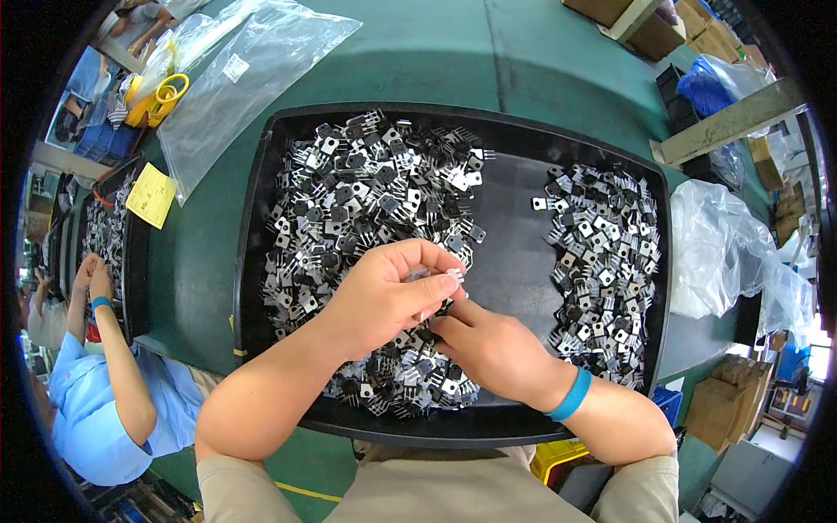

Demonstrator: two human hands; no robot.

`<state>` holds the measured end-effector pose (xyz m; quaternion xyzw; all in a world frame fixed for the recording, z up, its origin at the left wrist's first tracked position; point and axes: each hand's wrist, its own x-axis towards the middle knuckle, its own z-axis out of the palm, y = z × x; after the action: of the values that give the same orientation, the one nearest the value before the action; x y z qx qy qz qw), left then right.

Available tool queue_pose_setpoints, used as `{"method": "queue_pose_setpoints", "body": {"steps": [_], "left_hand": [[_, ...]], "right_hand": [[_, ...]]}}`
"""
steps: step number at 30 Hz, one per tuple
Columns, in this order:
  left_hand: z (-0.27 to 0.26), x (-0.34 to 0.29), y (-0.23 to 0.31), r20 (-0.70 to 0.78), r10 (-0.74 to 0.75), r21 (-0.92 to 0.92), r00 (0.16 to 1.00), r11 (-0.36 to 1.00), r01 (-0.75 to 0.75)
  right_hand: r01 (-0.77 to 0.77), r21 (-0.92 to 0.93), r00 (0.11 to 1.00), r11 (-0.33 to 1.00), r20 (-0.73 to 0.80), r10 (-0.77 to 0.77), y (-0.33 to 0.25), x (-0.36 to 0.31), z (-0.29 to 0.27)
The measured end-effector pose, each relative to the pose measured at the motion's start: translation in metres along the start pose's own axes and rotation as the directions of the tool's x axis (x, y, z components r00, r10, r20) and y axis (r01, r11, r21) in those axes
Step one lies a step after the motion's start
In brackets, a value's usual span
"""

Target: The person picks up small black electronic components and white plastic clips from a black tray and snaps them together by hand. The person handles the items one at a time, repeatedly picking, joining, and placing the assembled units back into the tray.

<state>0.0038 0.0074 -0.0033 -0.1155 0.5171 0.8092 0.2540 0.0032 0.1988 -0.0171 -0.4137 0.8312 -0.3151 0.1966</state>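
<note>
Both hands meet over the left heap of loose transistors [349,205], small black-and-silver parts with metal legs, in a wide black tray [514,261]. My left hand [384,292] is closed in a pinch, a small silvery transistor [456,275] showing at its thumb and fingertip. Just below and to the right, my right hand [497,349] is curled, its fingertips close to the left fingers and partly hidden. Whether it holds a part cannot be made out. A second heap of transistors [603,270] lies along the tray's right side, a bare strip between the two.
On the green table [436,52] lie a clear plastic bag [253,83], a yellow paper slip [152,195] and yellow tape rolls [166,98]. More clear plastic [719,248] sits right of the tray. At left, a person in blue [113,392] works at another tray.
</note>
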Motion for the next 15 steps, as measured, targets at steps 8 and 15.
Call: {"method": "queue_pose_setpoints", "body": {"steps": [8, 15], "left_hand": [[-0.001, 0.001, 0.001, -0.009, -0.015, -0.032, 1.000, 0.999, 0.015], [-0.001, -0.001, 0.003, -0.009, -0.022, -0.005, 1.000, 1.000, 0.021]], "right_hand": [[-0.117, 0.127, 0.993, 0.985, 0.025, 0.114, 0.006, -0.006, -0.005], [-0.095, 0.311, 0.979, 0.946, -0.141, 0.145, 0.009, -0.005, -0.045]]}}
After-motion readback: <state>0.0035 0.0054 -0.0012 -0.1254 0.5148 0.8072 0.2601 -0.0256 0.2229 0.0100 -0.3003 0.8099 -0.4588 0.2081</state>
